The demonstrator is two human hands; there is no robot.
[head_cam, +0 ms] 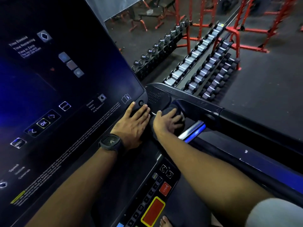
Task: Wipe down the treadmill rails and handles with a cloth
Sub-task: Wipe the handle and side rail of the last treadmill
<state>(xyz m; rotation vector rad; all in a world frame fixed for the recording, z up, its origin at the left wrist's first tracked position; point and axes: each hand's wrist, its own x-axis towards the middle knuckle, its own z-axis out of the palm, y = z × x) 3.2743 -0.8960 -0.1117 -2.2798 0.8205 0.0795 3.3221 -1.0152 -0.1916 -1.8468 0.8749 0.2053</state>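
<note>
Two hands, one console (91, 66) marked "OK", "OPTION": left hand (133, 122) grip spread flat; right hand (166, 122) grip spread, pressing one cloth (171, 109)

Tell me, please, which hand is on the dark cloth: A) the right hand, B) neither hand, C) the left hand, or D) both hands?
A: the right hand lies over the dark cloth beside the treadmill handle, while the left hand, wearing the watch, lies flat on the console edge.
</note>
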